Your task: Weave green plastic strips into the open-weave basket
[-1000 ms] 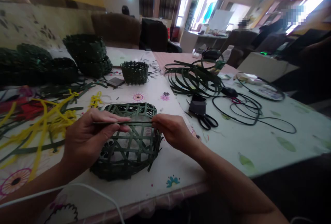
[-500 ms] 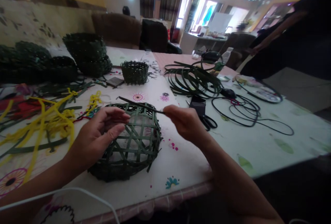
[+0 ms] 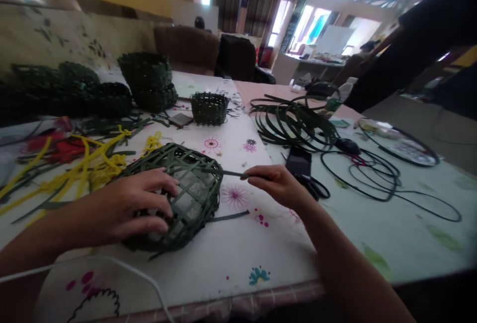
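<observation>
Turned since the earlier frame, the dark green basket (image 3: 194, 190) is now lying with its lattice slanting, left of centre on the tabletop (image 3: 223, 258), nearer the yellow strips (image 3: 85, 164). My left hand (image 3: 126, 203), cupped above it then, is now resting on its near-left side, fingers spread and curved, pinching nothing that I can see. My right hand (image 3: 278, 181) is pinching the end of a narrow green strip (image 3: 233, 173) between thumb and forefinger; the strip is running straight to the basket's far-right edge. Over or under the weave there: cannot tell.

Judgement: the left hand should be steadying without crushing the open lattice; the right should be keeping any pull low, level and in line, so nothing is twisting.

Clearance: bare cloth is lying between the basket and the tabletop's front edge. The phone (image 3: 298, 161) and scissors (image 3: 312, 188) are sitting just beyond my right wrist, tightening that side; nearer me is roomier. A white cable (image 3: 149, 279) is crossing before my left forearm. One loose strip end (image 3: 230, 216) is poking out rightward, a likely snag.
</observation>
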Demonstrator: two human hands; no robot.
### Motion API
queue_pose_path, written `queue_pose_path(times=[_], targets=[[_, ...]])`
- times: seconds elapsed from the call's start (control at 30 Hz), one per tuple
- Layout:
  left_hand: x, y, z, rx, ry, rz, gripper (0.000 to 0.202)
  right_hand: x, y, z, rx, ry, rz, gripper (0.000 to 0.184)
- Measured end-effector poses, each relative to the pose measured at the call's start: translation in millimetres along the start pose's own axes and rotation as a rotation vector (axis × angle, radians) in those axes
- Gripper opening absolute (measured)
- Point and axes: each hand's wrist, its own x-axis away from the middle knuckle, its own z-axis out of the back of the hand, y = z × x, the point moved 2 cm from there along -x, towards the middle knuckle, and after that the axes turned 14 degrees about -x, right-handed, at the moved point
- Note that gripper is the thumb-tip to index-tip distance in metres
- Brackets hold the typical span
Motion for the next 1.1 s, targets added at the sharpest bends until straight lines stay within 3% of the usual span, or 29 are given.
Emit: queue_pose_path(times=[0.1,0.23,0.37,0.6,0.77,1.0,1.1], targets=[[-2,-5,-3.1,0.067,0.106,0.133,0.022,2,-3,-8,0.048,-0.104,-0.053,0.024],[-12,-1,-13.7,0.103,0.265,0.338,0.017,4,-6,-14,0.068,-0.143,-0.113,0.031],[-16,2,-22.0,0.082,0.300,0.371,0.020,5,1,-10,0.023,-0.131,-0.192,0.037],[-16,0,-25.9,0.082,0.243,0.346,0.025,5,6,5,0.054,-0.094,-0.288,0.032],[-17,0,-24.3,0.078,0.230,0.368,0.030,4,-2,3,0.156,-0.091,-0.179,0.021],[-27,12,-20.3,-0.056,0.100,0.380,0.065,5,3,1,0.150,0.030,-0.150,0.029],[-31,17,-21.8,-0.152,0.066,0.411,0.063,5,3,0,0.136,0.046,-0.143,0.028]])
